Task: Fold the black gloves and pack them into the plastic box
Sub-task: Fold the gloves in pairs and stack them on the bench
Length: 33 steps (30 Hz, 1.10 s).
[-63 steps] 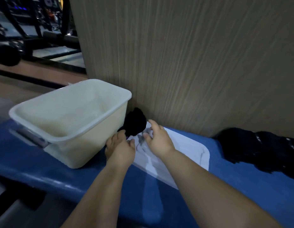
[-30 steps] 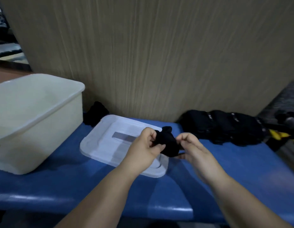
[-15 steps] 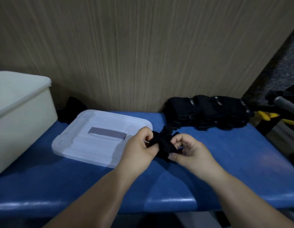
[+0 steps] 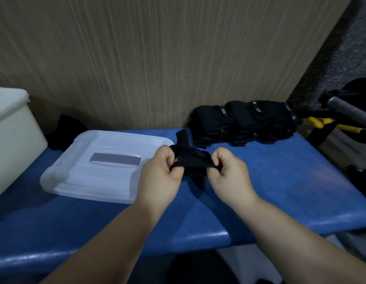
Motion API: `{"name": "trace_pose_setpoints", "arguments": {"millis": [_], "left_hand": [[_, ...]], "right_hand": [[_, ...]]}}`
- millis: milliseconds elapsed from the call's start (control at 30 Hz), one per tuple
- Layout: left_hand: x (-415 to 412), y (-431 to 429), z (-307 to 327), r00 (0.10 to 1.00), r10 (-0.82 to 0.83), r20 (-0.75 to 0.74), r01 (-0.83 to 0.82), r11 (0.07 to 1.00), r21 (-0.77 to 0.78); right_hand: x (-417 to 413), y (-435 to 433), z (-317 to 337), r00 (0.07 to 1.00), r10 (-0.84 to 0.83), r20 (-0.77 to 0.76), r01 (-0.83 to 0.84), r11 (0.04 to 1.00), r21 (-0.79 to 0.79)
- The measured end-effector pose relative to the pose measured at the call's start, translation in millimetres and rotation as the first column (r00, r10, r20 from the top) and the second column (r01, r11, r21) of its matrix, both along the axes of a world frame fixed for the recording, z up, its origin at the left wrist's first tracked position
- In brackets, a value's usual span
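Note:
A black glove hangs just above the blue bench, stretched between both hands. My left hand pinches its left edge and my right hand pinches its right edge, fingers curled. One end of the glove sticks up toward the wall. A stack of black gloves lies against the wall at the back right. The white plastic box stands at the far left, only partly in view. Another black glove lies crumpled by the wall beside the box.
The box's translucent lid lies flat on the blue bench, left of my hands. A wood-grain wall panel backs the bench. Beyond the bench's right end are a grey metal bar and yellow handles.
Both hands lifted a glove from beside the box and carried it right, past the lid. Since half a second ago they have moved apart, stretching the glove between them.

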State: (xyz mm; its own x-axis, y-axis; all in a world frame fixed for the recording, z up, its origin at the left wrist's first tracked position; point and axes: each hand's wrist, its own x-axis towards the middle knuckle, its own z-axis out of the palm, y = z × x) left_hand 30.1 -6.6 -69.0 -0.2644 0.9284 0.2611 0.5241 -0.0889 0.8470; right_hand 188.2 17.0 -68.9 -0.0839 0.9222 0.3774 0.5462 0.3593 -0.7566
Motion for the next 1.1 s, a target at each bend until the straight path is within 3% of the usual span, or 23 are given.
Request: {"name": "trace_pose_setpoints", "arguments": {"millis": [233, 400, 567, 733, 867, 1000, 1100], "left_hand": [[2.1, -5.3, 2.5, 0.985, -0.172, 0.019, 0.173, 0.981, -0.086], [-1.4, -5.5, 10.2, 0.921, -0.221, 0.32, 0.303, 0.924, -0.235], [-4.0, 2.3, 13.7, 0.775, -0.114, 0.621, 0.339, 0.905, -0.257], [-6.5, 9.4, 15.0, 0.607, 0.027, 0.794, 0.317, 0.908, -0.273], [-7.1, 8.3, 19.2, 0.498, -0.028, 0.867, 0.373, 0.909, -0.185], [-8.6, 9.8, 18.0, 0.386, 0.015, 0.923, 0.343, 0.926, -0.158], [-9.7, 10.7, 17.8, 0.342, 0.056, 0.938, 0.298, 0.94, -0.164]], "right_hand": [[2.6, 1.2, 1.2, 1.0, -0.014, -0.007, 0.014, 1.0, -0.025], [5.5, 2.4, 4.5, 0.999, 0.012, -0.034, -0.011, 1.0, 0.004], [7.6, -0.5, 6.9, 0.988, 0.15, -0.022, -0.148, 0.987, 0.054], [10.7, -2.2, 8.6, 0.935, 0.351, 0.055, -0.354, 0.933, 0.068], [16.2, -0.3, 6.9, 0.887, 0.462, 0.014, -0.462, 0.887, -0.013], [20.5, 0.4, 8.0, 0.864, 0.492, -0.112, -0.503, 0.854, -0.134], [22.4, -0.6, 10.7, 0.735, 0.449, -0.509, -0.632, 0.727, -0.271]]}}
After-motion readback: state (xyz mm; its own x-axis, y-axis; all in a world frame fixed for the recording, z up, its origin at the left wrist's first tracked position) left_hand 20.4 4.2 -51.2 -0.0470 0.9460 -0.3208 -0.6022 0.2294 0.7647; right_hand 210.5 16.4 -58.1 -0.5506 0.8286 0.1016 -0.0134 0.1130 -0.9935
